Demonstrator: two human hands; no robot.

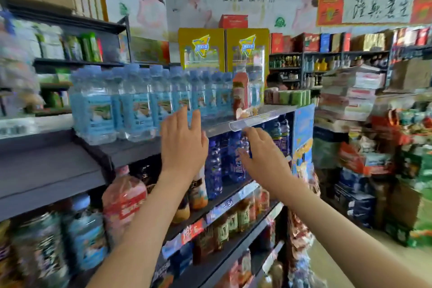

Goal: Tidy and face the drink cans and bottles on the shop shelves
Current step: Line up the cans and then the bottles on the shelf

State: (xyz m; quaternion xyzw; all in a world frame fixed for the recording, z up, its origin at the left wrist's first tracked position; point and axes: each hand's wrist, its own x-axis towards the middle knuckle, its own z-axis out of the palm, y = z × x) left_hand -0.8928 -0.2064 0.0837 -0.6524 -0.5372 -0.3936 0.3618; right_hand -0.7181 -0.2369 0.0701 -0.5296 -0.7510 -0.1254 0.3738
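Note:
A row of clear water bottles with light blue labels (138,103) stands along the top shelf (268,113). One orange-red drink bottle (240,91) stands among them near the right end. My left hand (183,140) is raised in front of the water bottles, fingers straight and spread, holding nothing. My right hand (261,154) reaches with relaxed fingers toward the dark blue bottles (214,166) on the shelf below, just under the clear price strip (240,125). Whether its fingertips touch a bottle is unclear.
Lower shelves hold amber tea bottles (236,220), a large red-labelled bottle (125,199) and big water jugs (86,236). Two yellow display boxes (224,49) stand behind the top row. Stacked cartons and goods (355,203) crowd the aisle on the right.

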